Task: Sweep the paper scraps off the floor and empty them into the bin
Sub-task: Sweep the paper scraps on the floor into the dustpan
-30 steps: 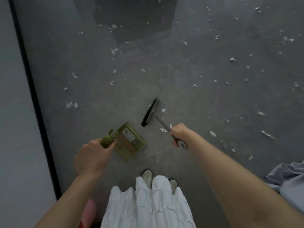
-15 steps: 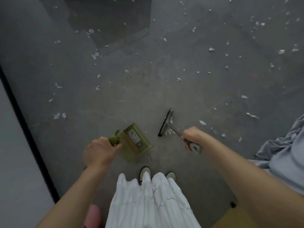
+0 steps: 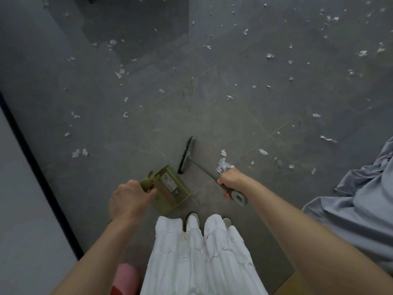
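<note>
We see grey floor (image 3: 212,107) filling most of the view, w/ white scraps (image 3: 223,165) strewn over it, thickest toward the far right; landmark for all places here is the dustpan (image 3: 172,188). Right of the dustpan, at the frame edge, lies a heap of grey cloth (image 3: 359,201). Left of it a pale wall (image 3: 23,220) w/ a black strip along its base. Below the dustpan, white trousers (image 3: 197,256) and two shoe toes, and a pink thing at bottom, too cut off to tell what. The dustpan itself is olive green, on the floor just ahead of the shoes, mouth turned right. Left hand (image 3: 127,201) grips its handle, fingers curled round the knob end. Broom (image 3: 187,154) head sits just beyond the dustpan's mouth, nr touching, handle running back right to the right hand (image 3: 230,179), which is closed round the handle. A clump of scraps lies right of the dustpan, by the right hand's knuckles. We cannot see the bin.
</note>
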A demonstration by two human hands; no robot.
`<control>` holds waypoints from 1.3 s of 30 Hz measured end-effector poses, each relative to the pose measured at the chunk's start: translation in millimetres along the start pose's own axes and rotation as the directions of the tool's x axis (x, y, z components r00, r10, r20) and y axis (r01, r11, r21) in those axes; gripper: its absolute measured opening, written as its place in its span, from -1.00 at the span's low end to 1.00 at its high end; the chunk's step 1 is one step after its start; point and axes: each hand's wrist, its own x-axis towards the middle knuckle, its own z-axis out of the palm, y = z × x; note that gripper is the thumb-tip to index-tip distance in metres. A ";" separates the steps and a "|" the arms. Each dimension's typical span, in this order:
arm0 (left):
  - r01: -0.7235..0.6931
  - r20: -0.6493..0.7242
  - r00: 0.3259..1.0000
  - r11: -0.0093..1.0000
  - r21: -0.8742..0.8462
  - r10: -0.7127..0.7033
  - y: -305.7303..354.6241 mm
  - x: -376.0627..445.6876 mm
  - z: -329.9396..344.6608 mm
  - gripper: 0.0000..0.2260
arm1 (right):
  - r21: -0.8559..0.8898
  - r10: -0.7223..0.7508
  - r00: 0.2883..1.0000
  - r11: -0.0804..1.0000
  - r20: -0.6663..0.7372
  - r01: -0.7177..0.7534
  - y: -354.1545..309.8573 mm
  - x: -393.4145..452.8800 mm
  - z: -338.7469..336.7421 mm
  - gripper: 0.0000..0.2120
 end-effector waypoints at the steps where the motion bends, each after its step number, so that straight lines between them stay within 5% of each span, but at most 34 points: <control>1: -0.003 0.000 1.000 1.000 0.013 0.003 -0.1 -1.1 0.9 -0.53 | -0.022 0.016 1.000 1.000 0.008 -0.016 3.2 0.4 2.7 -0.89; 9: -0.025 -0.001 1.000 0.998 0.062 0.025 22.2 -8.4 6.1 -0.52 | -0.123 0.063 0.995 0.990 -0.084 -0.073 44.7 5.2 -21.7 -0.68; 19: -0.128 -0.009 0.992 0.987 0.100 0.129 98.3 -39.2 31.6 -0.49 | -0.028 0.127 0.985 0.991 -0.120 -0.132 113.6 6.3 -103.0 -0.73; 28: -0.204 0.006 0.979 0.969 0.139 0.205 177.4 -79.8 59.0 -0.53 | 0.415 0.139 0.990 0.901 0.001 -0.127 158.7 -8.4 -187.9 -0.90; 33: -0.229 0.009 0.973 0.962 0.148 0.230 204.0 -96.8 73.2 -0.53 | 0.484 0.156 0.987 0.860 0.044 -0.158 171.0 -5.7 -230.2 -0.89; 39: -0.236 0.015 0.972 0.961 0.146 0.236 221.1 -108.5 81.6 -0.56 | 0.426 0.134 0.988 0.900 -0.073 -0.090 182.7 -7.1 -256.1 -0.94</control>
